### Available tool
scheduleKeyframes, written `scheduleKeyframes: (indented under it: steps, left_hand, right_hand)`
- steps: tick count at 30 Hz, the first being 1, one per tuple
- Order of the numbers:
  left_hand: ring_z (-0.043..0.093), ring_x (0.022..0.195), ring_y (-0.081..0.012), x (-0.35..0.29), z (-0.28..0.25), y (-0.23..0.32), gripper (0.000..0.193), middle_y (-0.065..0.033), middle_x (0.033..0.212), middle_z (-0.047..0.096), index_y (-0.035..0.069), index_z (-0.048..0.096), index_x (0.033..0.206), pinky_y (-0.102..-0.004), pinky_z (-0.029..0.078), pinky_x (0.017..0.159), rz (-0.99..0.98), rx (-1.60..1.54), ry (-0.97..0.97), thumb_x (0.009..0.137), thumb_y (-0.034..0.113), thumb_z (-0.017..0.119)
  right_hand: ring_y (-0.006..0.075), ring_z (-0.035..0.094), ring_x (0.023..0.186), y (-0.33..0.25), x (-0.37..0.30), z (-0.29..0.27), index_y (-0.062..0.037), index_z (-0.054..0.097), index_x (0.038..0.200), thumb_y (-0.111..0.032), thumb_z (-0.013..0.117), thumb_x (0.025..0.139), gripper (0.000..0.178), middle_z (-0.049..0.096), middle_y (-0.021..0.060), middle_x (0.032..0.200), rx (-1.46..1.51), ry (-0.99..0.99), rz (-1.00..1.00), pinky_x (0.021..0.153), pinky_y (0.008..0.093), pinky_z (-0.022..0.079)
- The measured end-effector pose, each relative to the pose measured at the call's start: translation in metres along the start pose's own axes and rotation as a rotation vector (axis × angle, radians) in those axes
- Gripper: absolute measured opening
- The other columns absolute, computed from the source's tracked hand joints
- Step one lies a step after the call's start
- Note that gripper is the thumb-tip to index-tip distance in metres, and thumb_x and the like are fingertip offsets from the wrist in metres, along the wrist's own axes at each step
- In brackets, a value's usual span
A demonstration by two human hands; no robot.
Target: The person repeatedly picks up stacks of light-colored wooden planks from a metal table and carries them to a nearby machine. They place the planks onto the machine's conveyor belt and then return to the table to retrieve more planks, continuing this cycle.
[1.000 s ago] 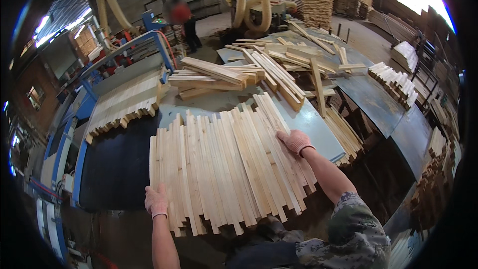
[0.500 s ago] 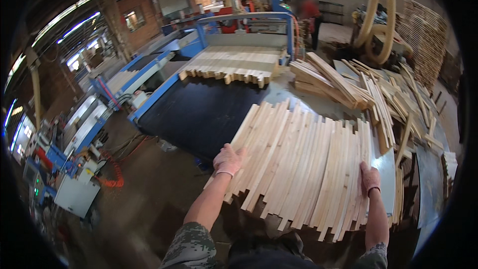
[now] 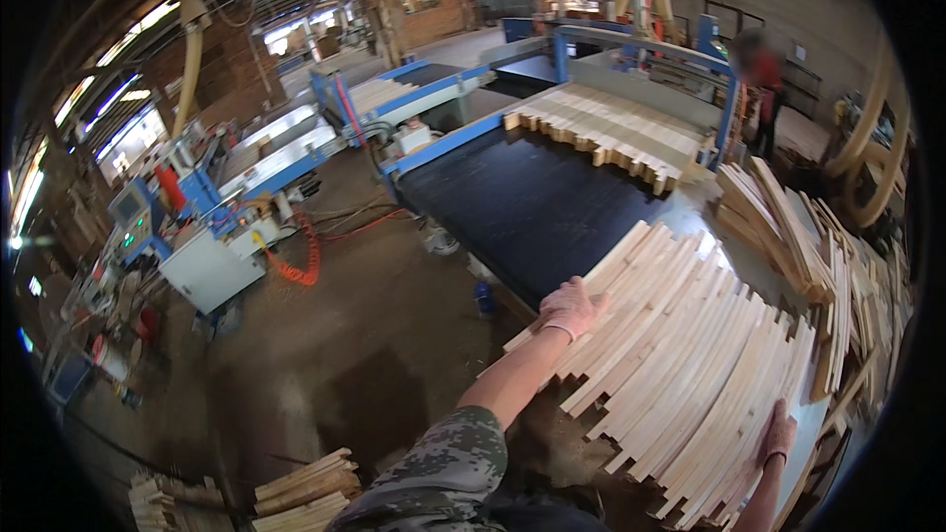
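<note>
A fanned row of several pale wooden slats (image 3: pixel 690 355) lies side by side on a grey metal table (image 3: pixel 711 246). My left hand (image 3: pixel 570 307), in a pink glove, presses flat on the left edge of the row. My right hand (image 3: pixel 778 432), also gloved, rests on the right end of the row near the table's front edge. Both hands lie on the slats with the fingers spread; neither closes around one.
A black conveyor belt (image 3: pixel 532 202) runs left of the slats, with a batch of slats (image 3: pixel 611 128) at its far end. Loose slat piles (image 3: pixel 798 227) lie to the right. A person (image 3: pixel 764 89) stands beyond. Blue machines (image 3: pixel 236 187) and floor stacks (image 3: pixel 296 488) stand left.
The view has swung further left, showing more floor and machines. My hands stay at the two ends of the slat row, which sits lower right in the picture.
</note>
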State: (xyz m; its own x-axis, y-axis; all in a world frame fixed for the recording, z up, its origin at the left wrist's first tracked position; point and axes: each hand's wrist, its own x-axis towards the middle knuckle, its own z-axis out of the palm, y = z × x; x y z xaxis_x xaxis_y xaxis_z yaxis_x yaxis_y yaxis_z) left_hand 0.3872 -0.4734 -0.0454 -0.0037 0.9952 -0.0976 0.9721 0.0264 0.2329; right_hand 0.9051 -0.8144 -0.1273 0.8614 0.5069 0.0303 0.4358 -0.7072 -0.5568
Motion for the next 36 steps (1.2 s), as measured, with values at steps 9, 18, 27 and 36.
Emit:
scheduleKeyframes:
  steps: [9, 18, 27, 36]
  left_hand:
    - [0.076, 0.109, -0.035, -0.004, -0.003, -0.002, 0.078, -0.0203, 0.125, 0.07, 0.005, 0.057, 0.132, -0.0532, 0.063, 0.082, 0.024, -0.091, 0.0, 0.097, 0.075, 0.054]
    - [0.068, 0.128, -0.0339, -0.021, -0.03, -0.012, 0.08, -0.0196, 0.138, 0.065, 0.003, 0.048, 0.15, -0.0487, 0.059, 0.098, 0.013, -0.211, -0.134, 0.102, 0.067, 0.056]
    - [0.073, 0.117, -0.0372, -0.01, -0.021, -0.02, 0.082, -0.0229, 0.13, 0.069, 0.0, 0.059, 0.136, -0.0521, 0.061, 0.093, 0.05, -0.148, -0.049, 0.1, 0.074, 0.052]
    - [0.071, 0.123, -0.0403, -0.002, -0.016, 0.009, 0.084, -0.0211, 0.14, 0.065, 0.003, 0.053, 0.139, -0.0537, 0.06, 0.095, -0.047, -0.014, -0.126, 0.097, 0.076, 0.049]
  right_hand:
    - [0.0312, 0.07, 0.088, 0.032, 0.031, 0.019, 0.0114, 0.074, 0.108, -0.076, 0.054, 0.099, 0.09, 0.076, 0.0219, 0.094, 0.285, -0.193, -0.003, 0.087, 0.0481, 0.054]
    - [0.0315, 0.069, 0.11, -0.058, -0.041, -0.037, 0.0077, 0.066, 0.139, -0.066, 0.048, 0.107, 0.082, 0.074, 0.025, 0.124, -0.104, -0.277, -0.079, 0.103, 0.0422, 0.052]
    - [0.0279, 0.068, 0.089, -0.038, -0.025, 0.0, 0.0059, 0.073, 0.12, -0.067, 0.064, 0.097, 0.077, 0.076, 0.0143, 0.101, 0.432, -0.178, 0.146, 0.086, 0.0473, 0.056]
    - [0.0499, 0.067, 0.118, -0.049, -0.029, -0.025, 0.0096, 0.074, 0.116, -0.078, 0.057, 0.094, 0.092, 0.072, 0.036, 0.117, -0.097, -0.077, 0.136, 0.103, 0.0525, 0.051]
